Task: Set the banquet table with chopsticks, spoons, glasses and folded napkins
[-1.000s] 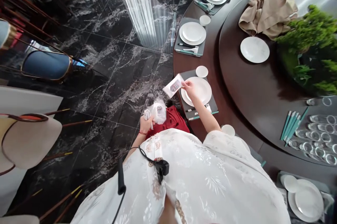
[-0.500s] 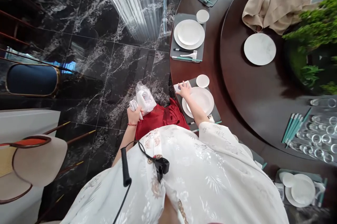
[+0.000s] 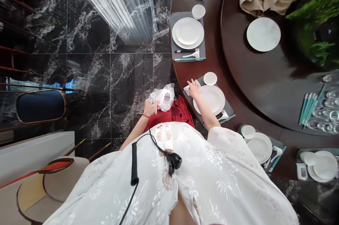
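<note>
Single head-worn view, from above person's chest, facing forward and down over white robe (image 3: 169, 172); close on left grip (image 3: 150, 108) and right grip (image 3: 193, 89); wide, takes in marble floor (image 3: 87, 77) and round counter (image 3: 180, 10).

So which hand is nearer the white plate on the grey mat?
Right. The right hand sits at the rim of the white plate. The left hand is farther off, past the table edge, gripping white packets.
</note>
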A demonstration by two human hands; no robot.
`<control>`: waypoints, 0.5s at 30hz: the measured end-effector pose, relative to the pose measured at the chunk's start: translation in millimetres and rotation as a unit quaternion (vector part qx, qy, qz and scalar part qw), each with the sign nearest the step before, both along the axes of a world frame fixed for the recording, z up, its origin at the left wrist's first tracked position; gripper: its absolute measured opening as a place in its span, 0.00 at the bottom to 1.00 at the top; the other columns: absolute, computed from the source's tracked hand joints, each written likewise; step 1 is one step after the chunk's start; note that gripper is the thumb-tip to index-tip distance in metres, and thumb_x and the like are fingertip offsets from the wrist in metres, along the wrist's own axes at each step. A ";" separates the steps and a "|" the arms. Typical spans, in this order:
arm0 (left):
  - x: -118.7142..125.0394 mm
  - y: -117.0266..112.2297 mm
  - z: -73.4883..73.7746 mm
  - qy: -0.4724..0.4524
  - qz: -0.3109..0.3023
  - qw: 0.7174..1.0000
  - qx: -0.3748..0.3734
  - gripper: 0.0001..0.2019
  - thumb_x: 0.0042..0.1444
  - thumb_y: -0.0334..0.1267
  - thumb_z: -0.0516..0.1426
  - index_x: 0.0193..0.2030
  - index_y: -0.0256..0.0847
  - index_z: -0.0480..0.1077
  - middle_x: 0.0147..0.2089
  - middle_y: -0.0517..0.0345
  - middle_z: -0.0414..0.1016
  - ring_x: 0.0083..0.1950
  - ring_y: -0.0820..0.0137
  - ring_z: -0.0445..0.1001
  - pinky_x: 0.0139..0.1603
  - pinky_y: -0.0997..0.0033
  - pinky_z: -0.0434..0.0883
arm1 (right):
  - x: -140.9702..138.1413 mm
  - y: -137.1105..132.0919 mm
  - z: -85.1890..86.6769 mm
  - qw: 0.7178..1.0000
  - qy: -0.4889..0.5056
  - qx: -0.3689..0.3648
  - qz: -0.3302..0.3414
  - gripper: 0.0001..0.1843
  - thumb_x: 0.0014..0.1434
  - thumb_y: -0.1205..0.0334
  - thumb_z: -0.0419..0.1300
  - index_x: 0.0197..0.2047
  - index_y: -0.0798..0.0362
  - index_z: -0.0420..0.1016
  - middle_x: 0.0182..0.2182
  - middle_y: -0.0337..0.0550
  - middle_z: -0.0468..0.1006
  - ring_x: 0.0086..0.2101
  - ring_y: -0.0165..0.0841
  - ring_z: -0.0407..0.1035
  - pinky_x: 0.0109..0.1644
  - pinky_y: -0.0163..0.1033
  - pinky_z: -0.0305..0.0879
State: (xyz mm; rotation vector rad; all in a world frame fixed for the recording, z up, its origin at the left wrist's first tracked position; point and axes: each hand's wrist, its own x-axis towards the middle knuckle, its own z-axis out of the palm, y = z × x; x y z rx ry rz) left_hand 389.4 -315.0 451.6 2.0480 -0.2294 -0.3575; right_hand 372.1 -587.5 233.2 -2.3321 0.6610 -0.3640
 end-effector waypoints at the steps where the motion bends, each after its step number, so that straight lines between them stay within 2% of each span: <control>1: 0.8 -4.3 -0.2 0.012 -0.020 1.000 0.000 0.11 0.41 0.39 0.66 0.22 0.38 0.69 0.16 0.59 0.71 0.15 0.71 0.69 0.15 0.76 0.65 | -2.8 7.4 16.5 0.997 -0.060 0.026 -0.035 0.31 0.65 0.61 0.62 0.70 0.55 0.67 0.72 0.60 0.60 0.72 0.51 0.50 0.73 0.61 0.50; 3: 1.6 -12.2 -0.7 0.034 -0.058 0.998 0.001 0.13 0.43 0.42 0.67 0.23 0.38 0.69 0.17 0.57 0.72 0.16 0.71 0.69 0.16 0.75 0.65 | -11.1 28.9 53.2 0.974 -0.188 0.094 -0.080 0.22 0.69 0.59 0.56 0.63 0.55 0.73 0.63 0.59 0.71 0.64 0.46 0.62 0.69 0.55 0.59; 4: 2.0 -15.9 -1.0 0.042 -0.077 0.996 0.002 0.14 0.44 0.44 0.68 0.23 0.38 0.69 0.17 0.56 0.72 0.16 0.70 0.70 0.16 0.75 0.65 | -16.0 42.2 71.4 0.958 -0.238 0.139 -0.073 0.19 0.70 0.57 0.55 0.58 0.55 0.77 0.57 0.57 0.76 0.58 0.44 0.68 0.65 0.51 0.65; 6: 3.7 -22.5 -1.1 0.057 -0.123 0.991 0.007 0.18 0.46 0.49 0.68 0.23 0.38 0.70 0.18 0.54 0.72 0.17 0.70 0.70 0.17 0.74 0.66 | -25.7 70.3 103.6 0.926 -0.289 0.245 0.010 0.17 0.68 0.51 0.59 0.49 0.54 0.80 0.45 0.51 0.81 0.45 0.38 0.75 0.54 0.44 0.73; 8: 7.6 -28.0 -0.9 0.067 -0.173 0.982 0.019 0.21 0.47 0.53 0.69 0.23 0.37 0.70 0.19 0.53 0.73 0.18 0.70 0.71 0.20 0.73 0.68 | -33.3 94.1 126.9 0.885 -0.287 0.350 0.108 0.20 0.63 0.45 0.64 0.44 0.54 0.81 0.39 0.46 0.82 0.37 0.34 0.75 0.44 0.38 0.74; 10: 13.2 -32.0 -0.8 0.063 -0.206 0.976 0.042 0.22 0.46 0.55 0.69 0.23 0.37 0.71 0.20 0.53 0.73 0.20 0.70 0.71 0.21 0.72 0.69 | -39.0 108.7 141.3 0.844 -0.271 0.440 0.146 0.23 0.59 0.40 0.66 0.42 0.54 0.81 0.37 0.44 0.83 0.33 0.32 0.74 0.36 0.35 0.73; 12: 18.9 -35.0 -1.5 0.043 -0.218 0.972 0.070 0.22 0.44 0.54 0.71 0.23 0.37 0.71 0.20 0.55 0.73 0.20 0.71 0.71 0.21 0.72 0.68 | -44.5 113.5 149.1 0.809 -0.259 0.508 0.141 0.26 0.57 0.38 0.66 0.42 0.55 0.81 0.37 0.44 0.83 0.32 0.30 0.74 0.32 0.33 0.72; 15: 23.5 -38.4 -3.7 0.013 -0.240 0.965 0.105 0.22 0.40 0.53 0.73 0.22 0.36 0.71 0.19 0.57 0.71 0.21 0.72 0.69 0.22 0.73 0.66 | -54.1 110.7 153.6 0.781 -0.262 0.556 0.110 0.26 0.51 0.41 0.72 0.41 0.55 0.80 0.38 0.44 0.83 0.32 0.30 0.75 0.32 0.33 0.74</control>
